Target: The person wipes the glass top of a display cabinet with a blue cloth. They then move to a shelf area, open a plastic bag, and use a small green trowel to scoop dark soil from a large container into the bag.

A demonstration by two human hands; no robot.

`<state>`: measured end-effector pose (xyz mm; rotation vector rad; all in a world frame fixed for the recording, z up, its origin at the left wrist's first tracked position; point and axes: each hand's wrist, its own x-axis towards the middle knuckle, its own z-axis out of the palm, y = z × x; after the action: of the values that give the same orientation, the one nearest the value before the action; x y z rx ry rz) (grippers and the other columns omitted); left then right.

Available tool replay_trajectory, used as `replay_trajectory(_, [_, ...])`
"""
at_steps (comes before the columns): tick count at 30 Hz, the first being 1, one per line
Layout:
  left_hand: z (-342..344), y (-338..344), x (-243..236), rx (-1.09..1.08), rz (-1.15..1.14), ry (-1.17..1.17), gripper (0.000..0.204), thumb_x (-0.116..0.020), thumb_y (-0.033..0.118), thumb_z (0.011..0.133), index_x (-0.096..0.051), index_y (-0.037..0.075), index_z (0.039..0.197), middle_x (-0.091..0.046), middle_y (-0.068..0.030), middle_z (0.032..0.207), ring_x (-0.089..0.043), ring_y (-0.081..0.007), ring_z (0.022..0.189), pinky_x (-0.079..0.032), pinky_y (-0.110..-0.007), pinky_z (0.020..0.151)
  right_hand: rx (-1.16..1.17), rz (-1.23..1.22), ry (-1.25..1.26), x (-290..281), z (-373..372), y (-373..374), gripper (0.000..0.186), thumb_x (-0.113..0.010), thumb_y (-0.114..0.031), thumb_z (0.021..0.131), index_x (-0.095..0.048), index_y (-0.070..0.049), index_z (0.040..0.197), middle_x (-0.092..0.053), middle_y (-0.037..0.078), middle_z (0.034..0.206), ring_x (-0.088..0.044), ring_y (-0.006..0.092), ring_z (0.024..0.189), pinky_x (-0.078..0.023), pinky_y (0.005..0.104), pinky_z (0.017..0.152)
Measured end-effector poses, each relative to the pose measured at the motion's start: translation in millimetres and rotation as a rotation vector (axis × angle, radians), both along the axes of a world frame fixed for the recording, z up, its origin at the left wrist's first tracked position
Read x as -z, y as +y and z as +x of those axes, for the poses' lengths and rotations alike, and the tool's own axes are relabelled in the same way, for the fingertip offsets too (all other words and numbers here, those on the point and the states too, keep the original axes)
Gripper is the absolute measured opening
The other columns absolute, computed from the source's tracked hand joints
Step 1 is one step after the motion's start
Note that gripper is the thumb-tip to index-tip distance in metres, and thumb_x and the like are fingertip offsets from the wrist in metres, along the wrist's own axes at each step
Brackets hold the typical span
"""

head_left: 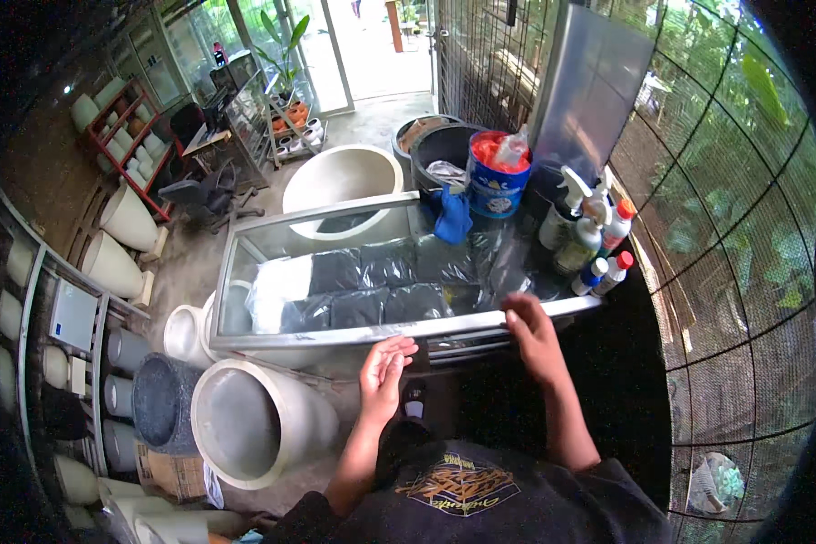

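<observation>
Head view: I've got the left hand (pixel 383 376) open and empty, right hand (pixel 533 337) loosely open, both by the front edge of the counter (pixel 335 335); black wrapped packs (pixel 358 309) lie just behind it.

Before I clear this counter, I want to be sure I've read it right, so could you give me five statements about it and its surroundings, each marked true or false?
1. The left hand is near the front edge of the glass-topped counter. True.
2. The right hand holds a spray bottle. False: no object shows in that hand; the spray bottles stand beyond it, to the right.
3. The blue cloth is right of the blue bucket. False: it is to the left.
4. A leafy plant stands left of the bright doorway. True.
5. The blue bucket is empty. False: something red shows in it.
</observation>
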<state>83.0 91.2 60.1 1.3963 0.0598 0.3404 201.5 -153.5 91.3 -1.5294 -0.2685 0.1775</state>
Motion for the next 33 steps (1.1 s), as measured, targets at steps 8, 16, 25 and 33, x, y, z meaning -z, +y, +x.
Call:
replay_trajectory(8, [26, 104, 5, -0.189, -0.003, 0.006, 0.02, -0.049, 0.01, 0.101, -0.059, 0.0, 0.115, -0.064, -0.0063, 0.085, -0.061, -0.0126, 0.08, -0.049, -0.028, 0.079, 0.163, -0.759, -0.363, 30, 223, 146, 0.068, -0.069, -0.04, 0.086, -0.041, -0.01, 0.14, -0.041, 0.029, 0.139, -0.043, 0.0446, 0.127, -0.038, 0.0522, 0.102])
replay_trajectory(16, [27, 240, 52, -0.708, 0.18, 0.015, 0.015, -0.048, 0.001, 0.097, -0.059, -0.002, 0.107, -0.058, -0.0037, 0.08, -0.054, -0.0098, 0.073, -0.046, -0.025, 0.072, 0.451, -1.262, -0.432, 96, 294, 218, 0.044, -0.06, -0.022, 0.086, -0.051, -0.016, 0.128, -0.043, 0.025, 0.134, -0.044, 0.0458, 0.122, -0.037, 0.0614, 0.095])
replay_trajectory(25, [31, 241, 63, -0.746, 0.011, 0.034, 0.013, -0.049, -0.002, 0.096, -0.058, -0.002, 0.107, -0.057, -0.0034, 0.087, -0.056, -0.0104, 0.079, -0.047, -0.025, 0.077, 0.442, -1.177, -0.526, 97, 289, 316, 0.038, -0.063, -0.011, 0.079, -0.059, -0.017, 0.116, -0.05, 0.017, 0.119, -0.049, 0.0387, 0.111, -0.042, 0.0564, 0.087])
replay_trajectory(33, [58, 241, 30, -0.511, -0.071, 0.157, 0.051, -0.061, 0.011, 0.095, -0.036, 0.003, 0.138, -0.049, -0.0147, 0.126, -0.051, -0.0229, 0.115, -0.045, -0.035, 0.097, -0.461, -0.376, -0.232, 65, 195, 376, 0.028, -0.059, -0.016, 0.094, -0.06, -0.01, 0.121, -0.061, 0.01, 0.115, -0.056, 0.022, 0.111, -0.043, 0.0409, 0.093])
